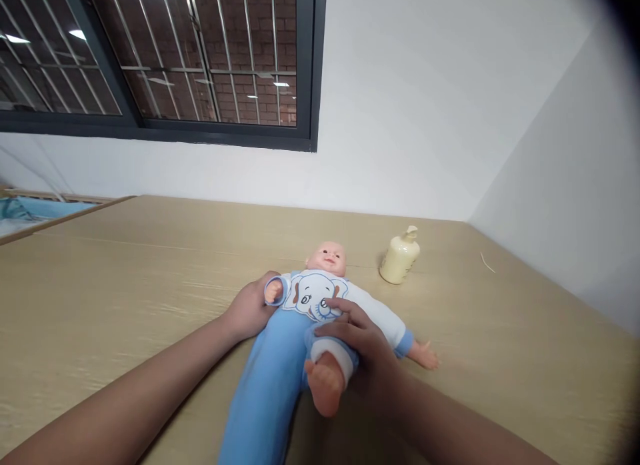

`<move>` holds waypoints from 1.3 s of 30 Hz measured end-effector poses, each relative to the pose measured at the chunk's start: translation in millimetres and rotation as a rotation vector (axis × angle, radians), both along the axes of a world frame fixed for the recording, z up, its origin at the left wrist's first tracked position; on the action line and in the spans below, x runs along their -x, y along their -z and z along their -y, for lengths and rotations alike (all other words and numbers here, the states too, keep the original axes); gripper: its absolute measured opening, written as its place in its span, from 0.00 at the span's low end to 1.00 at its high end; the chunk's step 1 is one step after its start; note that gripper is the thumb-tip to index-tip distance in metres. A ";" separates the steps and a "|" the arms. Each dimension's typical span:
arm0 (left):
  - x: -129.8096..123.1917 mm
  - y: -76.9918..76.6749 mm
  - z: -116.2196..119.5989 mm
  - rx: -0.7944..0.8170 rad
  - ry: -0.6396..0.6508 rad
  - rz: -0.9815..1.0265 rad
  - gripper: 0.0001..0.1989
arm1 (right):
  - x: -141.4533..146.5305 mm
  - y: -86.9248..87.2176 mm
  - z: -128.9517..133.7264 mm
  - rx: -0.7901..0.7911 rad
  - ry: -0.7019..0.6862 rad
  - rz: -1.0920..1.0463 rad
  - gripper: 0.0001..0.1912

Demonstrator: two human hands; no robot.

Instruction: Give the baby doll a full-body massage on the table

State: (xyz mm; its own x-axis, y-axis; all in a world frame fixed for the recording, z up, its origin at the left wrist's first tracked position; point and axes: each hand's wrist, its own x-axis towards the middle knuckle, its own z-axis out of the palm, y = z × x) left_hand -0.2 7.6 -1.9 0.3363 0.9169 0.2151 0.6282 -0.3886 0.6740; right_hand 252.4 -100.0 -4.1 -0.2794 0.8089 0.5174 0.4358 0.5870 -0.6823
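2 bare hands are at a doll point(320, 298) lying face up on the pale wooden worktop point(150, 271), its feet toward the camera. Nearest, 1 blue trouser leg point(267, 391) extends out of the lower edge of the view. The other leg is bent up, its bare foot point(326, 385) facing the camera and its white cuff pushed back. Right hand point(367, 338): grip clamped on this bent leg, fingers reaching over the printed elephant point(315, 295) on the white top. Left hand point(253, 308): against the doll's side, beside its small hand; fingertips hidden, closure cannot be told. The doll's head point(327, 258) lies farthest from the camera. Beyond its outstretched arm, 1 cream pump bottle point(400, 258) stands upright, apart from the doll; farther right, 1 thin pale strand point(487, 263). Behind: white wall point(400, 105) and barred, dark-framed window point(200, 65). Far left, blue fabric point(50, 208) beyond the worktop's edge.
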 end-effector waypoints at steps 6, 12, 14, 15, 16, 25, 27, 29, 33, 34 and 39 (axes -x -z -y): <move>-4.9 -5.2 0.7 -0.085 0.073 -0.189 0.13 | 0.1 9.8 -5.7 0.021 0.009 0.029 0.21; -3.4 -0.5 4.2 -0.003 -0.039 0.070 0.13 | -5.5 12.6 3.4 -0.138 0.030 0.131 0.20; -0.9 4.4 0.8 0.056 -0.145 0.328 0.16 | -5.2 8.6 13.3 -0.180 0.017 0.169 0.19; 0.3 6.8 -1.7 0.080 -0.205 0.451 0.18 | -5.0 6.0 18.8 -0.193 -0.002 0.189 0.19; 1.4 9.1 -4.4 0.099 -0.262 0.550 0.20 | -4.7 3.4 24.1 -0.199 -0.024 0.211 0.20; 5.9 17.9 -13.7 0.147 -0.355 0.702 0.25 | 9.9 15.8 41.9 -0.283 -0.181 0.637 0.20; 6.3 19.6 -14.4 0.147 -0.361 0.704 0.26 | 18.2 33.1 42.7 -0.378 -0.172 0.607 0.19; 6.9 21.7 -15.7 0.143 -0.363 0.696 0.26 | 25.6 50.4 43.5 -0.461 -0.150 0.567 0.17; 8.5 25.5 -18.2 0.126 -0.360 0.651 0.26 | 34.3 71.5 43.0 -0.585 -0.132 0.542 0.14; 9.0 26.1 -18.5 0.121 -0.358 0.637 0.25 | 35.4 72.9 42.5 -0.617 -0.131 0.535 0.13; 10.8 27.2 -18.5 0.097 -0.356 0.548 0.22 | 29.9 53.8 42.9 -0.613 -0.133 0.486 0.10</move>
